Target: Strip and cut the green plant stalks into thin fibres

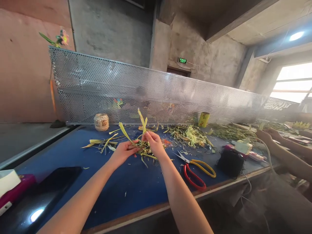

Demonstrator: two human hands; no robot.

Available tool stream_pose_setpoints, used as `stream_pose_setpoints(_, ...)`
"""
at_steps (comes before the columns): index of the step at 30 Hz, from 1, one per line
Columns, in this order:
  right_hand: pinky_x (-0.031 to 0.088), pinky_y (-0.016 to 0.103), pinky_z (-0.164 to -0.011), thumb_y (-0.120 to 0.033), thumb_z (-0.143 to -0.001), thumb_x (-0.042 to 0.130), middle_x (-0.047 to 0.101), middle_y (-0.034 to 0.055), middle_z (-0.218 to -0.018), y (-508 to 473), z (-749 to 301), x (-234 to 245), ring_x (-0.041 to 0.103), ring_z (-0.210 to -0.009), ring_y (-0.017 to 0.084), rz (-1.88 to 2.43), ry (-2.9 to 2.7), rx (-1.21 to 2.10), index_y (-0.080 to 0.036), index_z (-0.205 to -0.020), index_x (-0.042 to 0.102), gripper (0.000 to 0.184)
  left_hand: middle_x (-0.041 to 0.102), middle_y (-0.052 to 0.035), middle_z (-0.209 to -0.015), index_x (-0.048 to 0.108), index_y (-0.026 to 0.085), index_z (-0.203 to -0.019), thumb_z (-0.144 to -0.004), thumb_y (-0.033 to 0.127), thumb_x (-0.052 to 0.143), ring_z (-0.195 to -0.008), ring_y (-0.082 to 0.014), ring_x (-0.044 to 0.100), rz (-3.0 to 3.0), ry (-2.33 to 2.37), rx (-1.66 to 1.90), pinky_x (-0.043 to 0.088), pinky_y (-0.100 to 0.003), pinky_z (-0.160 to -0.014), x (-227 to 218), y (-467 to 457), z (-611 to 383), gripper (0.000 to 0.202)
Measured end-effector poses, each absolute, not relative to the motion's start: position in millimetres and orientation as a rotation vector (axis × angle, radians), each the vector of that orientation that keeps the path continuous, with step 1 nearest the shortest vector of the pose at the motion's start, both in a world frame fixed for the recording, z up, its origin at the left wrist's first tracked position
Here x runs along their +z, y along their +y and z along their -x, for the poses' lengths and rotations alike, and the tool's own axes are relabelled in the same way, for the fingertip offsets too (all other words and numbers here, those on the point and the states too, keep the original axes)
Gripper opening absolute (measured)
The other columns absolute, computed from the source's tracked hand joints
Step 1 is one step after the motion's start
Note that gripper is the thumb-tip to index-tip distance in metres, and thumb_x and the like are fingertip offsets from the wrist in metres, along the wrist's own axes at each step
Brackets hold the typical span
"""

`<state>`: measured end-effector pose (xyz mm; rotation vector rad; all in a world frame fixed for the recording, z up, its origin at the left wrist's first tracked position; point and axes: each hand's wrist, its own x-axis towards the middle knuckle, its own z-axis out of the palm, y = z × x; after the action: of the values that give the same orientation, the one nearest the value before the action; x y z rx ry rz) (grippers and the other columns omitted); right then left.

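Over the blue tabletop (136, 188), my left hand (124, 152) pinches a pale yellow-green plant strip (124, 130), looking like a dried leaf or husk, that sticks up to the left. Close beside it, my right hand (154, 141) is closed on another upright strip (141, 119) of the same kind, its tip forked. The two hands nearly meet, and the strips' lower ends are partly hidden by fingers. Beneath them lies a heap of plant scraps (148, 151). Open scissors (195, 164) with one red and one yellow handle rest to the right.
Loose strips (102, 143) lie left, and a bigger pile of plant matter (188, 135) sits right. A jar (101, 122) and a yellow-green can (203, 119) stand by the perforated metal screen (156, 87). A black bundle (230, 162) is near another person's arms (280, 149). A black glossy device (46, 195) lies front left.
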<state>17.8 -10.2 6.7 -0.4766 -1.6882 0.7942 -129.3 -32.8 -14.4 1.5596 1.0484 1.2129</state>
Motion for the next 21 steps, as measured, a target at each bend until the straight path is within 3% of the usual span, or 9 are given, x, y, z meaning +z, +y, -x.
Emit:
stream_pose_setpoints(2, 0.031, 0.022, -0.054, -0.048, -0.077, 0.041, 0.032, -0.0033, -0.052, -11.3, -17.9, 6.1, 0.032, -0.052, 0.009, 0.481, -1.688, 0.812, -0.018, -0.049, 0.037, 0.042, 0.07, -0.0038, -0.075, 0.056, 0.012, -0.106, -0.057, 0.033, 0.069, -0.079, -0.0227, 0.062, -1.517, 1.07, 1.236, 0.048, -0.032, -0.064, -15.6, -31.5, 131.1, 0.054)
stream_pose_setpoints(5, 0.029, 0.021, -0.054, -0.04, -0.07, 0.055, 0.029, -0.0047, -0.054, -14.4, -18.6, 6.7, 0.029, -0.052, 0.008, 0.495, -1.661, 0.875, -0.018, -0.049, 0.032, 0.038, 0.07, -0.0032, -0.079, 0.058, 0.013, -0.103, -0.058, 0.032, 0.069, -0.081, -0.0217, 0.062, -1.497, 1.044, 1.242, 0.048, -0.032, -0.07, -15.0, -32.5, 132.6, 0.05)
stream_pose_setpoints(8, 0.03, 0.021, -0.056, -0.027, -0.065, 0.059, 0.033, -0.0048, -0.057, -15.6, -18.6, 6.5, 0.033, -0.055, 0.007, 0.423, -1.578, 1.002, -0.018, -0.051, 0.03, 0.034, 0.069, -0.0041, -0.086, 0.059, 0.013, -0.103, -0.06, 0.032, 0.067, -0.082, -0.0205, 0.061, -1.536, 0.977, 1.222, 0.047, -0.032, -0.072, -11.9, -35.4, 131.9, 0.049)
stream_pose_setpoints(11, 0.031, 0.021, -0.059, -0.018, -0.062, 0.057, 0.039, -0.0042, -0.06, -11.9, -16.8, 3.6, 0.037, -0.059, 0.008, 0.344, -1.466, 1.091, -0.018, -0.05, 0.029, 0.03, 0.07, -0.0043, -0.08, 0.058, 0.011, -0.104, -0.055, 0.034, 0.07, -0.078, -0.02, 0.062, -1.469, 1.031, 1.221, 0.047, -0.033, -0.074, -9.3, -36.9, 130.5, 0.055)
stream_pose_setpoints(17, 0.037, 0.023, -0.069, -0.016, -0.063, 0.054, 0.053, -0.0033, -0.066, -6.9, -11.1, 0.7, 0.049, -0.066, 0.01, 0.268, -1.347, 1.149, -0.019, -0.056, 0.03, 0.025, 0.069, -0.0037, -0.07, 0.059, 0.011, -0.102, -0.05, 0.038, 0.072, -0.065, -0.0167, 0.06, -1.395, 1.056, 1.255, 0.046, -0.03, -0.065, -9.1, -35.4, 129.2, 0.06)
stream_pose_setpoints(21, 0.041, 0.025, -0.07, -0.018, -0.065, 0.057, 0.055, -0.0037, -0.073, -11.4, -7.6, 1.8, 0.052, -0.068, 0.009, 0.236, -1.433, 1.126, -0.021, -0.065, 0.028, 0.029, 0.065, -0.0001, -0.062, 0.062, 0.011, -0.095, -0.048, 0.037, 0.072, -0.053, -0.012, 0.052, -1.468, 1.102, 1.239, 0.039, -0.023, -0.051, -8.7, -35.3, 129.4, 0.055)
